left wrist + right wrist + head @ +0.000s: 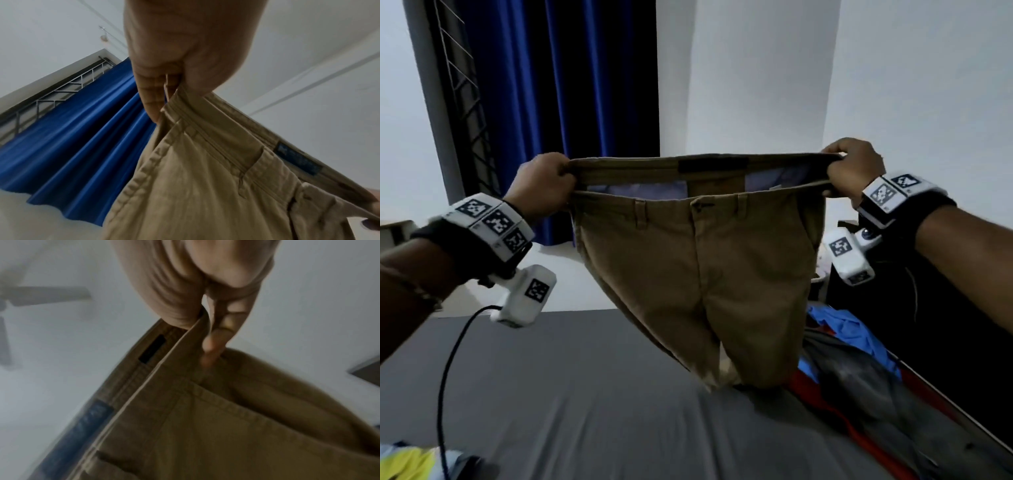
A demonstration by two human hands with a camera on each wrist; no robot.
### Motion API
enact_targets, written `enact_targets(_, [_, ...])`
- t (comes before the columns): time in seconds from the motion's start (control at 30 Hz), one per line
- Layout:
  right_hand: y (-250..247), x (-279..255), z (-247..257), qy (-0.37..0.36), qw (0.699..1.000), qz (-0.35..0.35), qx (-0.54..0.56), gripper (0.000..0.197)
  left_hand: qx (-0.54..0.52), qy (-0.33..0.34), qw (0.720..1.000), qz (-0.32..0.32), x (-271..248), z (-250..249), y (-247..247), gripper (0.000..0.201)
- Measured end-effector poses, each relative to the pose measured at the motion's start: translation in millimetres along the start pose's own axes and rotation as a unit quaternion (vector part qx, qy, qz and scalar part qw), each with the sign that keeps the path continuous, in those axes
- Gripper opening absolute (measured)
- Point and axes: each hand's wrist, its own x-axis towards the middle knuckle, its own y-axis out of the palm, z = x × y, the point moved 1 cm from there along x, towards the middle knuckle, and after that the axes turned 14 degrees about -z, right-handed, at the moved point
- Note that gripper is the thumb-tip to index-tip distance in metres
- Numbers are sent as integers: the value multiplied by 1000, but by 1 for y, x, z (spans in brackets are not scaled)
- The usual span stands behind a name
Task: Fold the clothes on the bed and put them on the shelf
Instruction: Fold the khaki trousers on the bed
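Khaki cotton trousers (pixel 698 274) hang in the air above the bed (pixel 571 394), stretched wide by the waistband, their legs trailing down to touch a heap of blue, red and grey clothes (pixel 859 370) at the bed's right side. The left hand (pixel 542 185) clamps one end of the waistband in curled fingers, and the right hand (pixel 854 168) grips the other end the same way. Only the head view shows both hands at once, the bed and the heap. The left wrist view adds the stitched pocket edge, a belt loop and a dark label (pixel 298 160) inside the band, with a blue curtain (pixel 78 138) behind. The blurred right wrist view alone shows a ceiling fan (pixel 30 298).
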Motion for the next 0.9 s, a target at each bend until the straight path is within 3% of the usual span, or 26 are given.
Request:
enact_targets(0.07, [5, -4, 9, 7, 994, -6, 111, 38, -124, -3, 992, 26, 1, 8, 0, 31])
enact_targets(0.13, [3, -16, 11, -45, 986, -20, 158, 37, -239, 12, 969, 55, -4, 15, -4, 47])
enact_targets(0.2, [0, -33, 7, -178, 973, -23, 144, 38, -256, 56, 962, 80, -15, 23, -7, 59])
enact_targets(0.27, [-3, -51, -5, -333, 937, 12, 104, 37, -212, 90, 967, 110, -28, 29, -10, 58])
enact_targets(0.33, [-8, -68, -19, -411, 903, 122, 32, 36, -139, 99, 974, 146, -41, 37, -13, 44])
enact_targets(0.4, [-10, -88, -29, -404, 876, 250, -83, 23, -91, 112, 967, 212, -57, 43, -14, 15])
enact_targets(0.43, [-10, -98, -33, -392, 859, 306, -119, 15, -71, 125, 956, 254, -65, 45, -12, 11])
enact_targets(0.47, [-9, -109, -37, -379, 842, 358, -141, 24, -41, 155, 945, 285, -73, 46, -11, 29])
enact_targets(0.53, [-4, -125, -46, -405, 773, 434, -221, 59, 63, 217, 915, 333, -88, 46, -5, 60])
enact_targets(0.57, [-2, -135, -47, -440, 725, 451, -278, 58, 125, 247, 892, 358, -96, 42, -2, 63])
enact_targets(0.63, [3, -153, -44, -484, 652, 456, -364, 21, 205, 275, 833, 433, -111, 39, 6, 41])
enact_targets(0.67, [6, -159, -48, -448, 641, 490, -384, 13, 204, 255, 805, 496, -120, 39, 12, 25])
enact_targets(0.7, [10, -164, -54, -399, 629, 543, -388, 20, 190, 211, 776, 563, -129, 40, 18, 16])
enact_targets(0.8, [23, -180, -77, -229, 593, 684, -358, 19, 160, 51, 659, 733, -152, 37, 27, 12])
enact_targets(0.83, [27, -178, -84, -183, 602, 694, -351, 20, 162, 13, 639, 752, -150, 34, 29, 13])
enact_targets(0.87, [30, -169, -85, -137, 638, 678, -338, 17, 166, -6, 655, 737, -141, 33, 31, 13])
enact_targets(0.9, [32, -156, -79, -87, 691, 645, -315, 19, 170, -7, 711, 682, -125, 31, 32, 13])
